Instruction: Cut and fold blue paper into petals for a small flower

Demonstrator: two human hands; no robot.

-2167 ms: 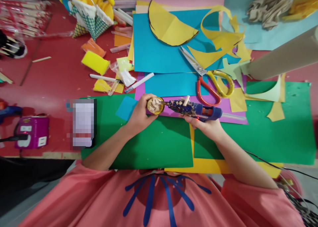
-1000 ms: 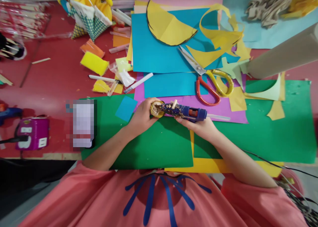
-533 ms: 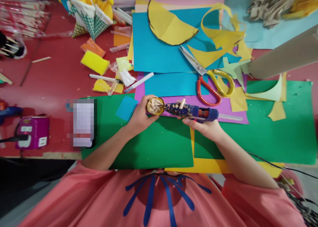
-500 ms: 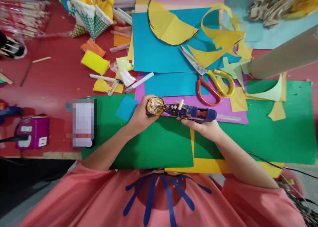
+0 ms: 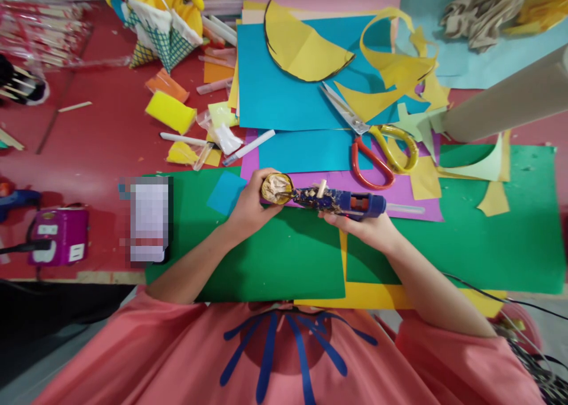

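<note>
My left hand [image 5: 252,207] is closed around a small round yellow-rimmed piece [image 5: 277,188] with crumpled cream-coloured filling; its exact kind is unclear. In my right hand [image 5: 366,230] is a dark blue hot glue gun [image 5: 361,204], its tip pointing left and meeting the piece's right rim. A clear glue stick [image 5: 408,209] juts out of the gun's back end. Dried residue and a short pale stub cling to its front. Beneath both hands lie green [image 5: 266,251] and purple paper sheets. Large scissors [image 5: 364,127] with one red and one yellow handle rest just beyond the gun.
Beyond are blue paper [image 5: 284,97], a yellow half-circle [image 5: 306,47] and yellow scraps [image 5: 399,68]. A pale cylinder [image 5: 510,97] slants in from the right. On the left are a blurred-out phone [image 5: 149,219], a purple power socket [image 5: 60,236] and a yellow packet [image 5: 171,111].
The round piece has turned slightly in my left hand, so its filling and rim sit at a somewhat different angle. The glue gun has barely shifted, its tip staying at the rim.
</note>
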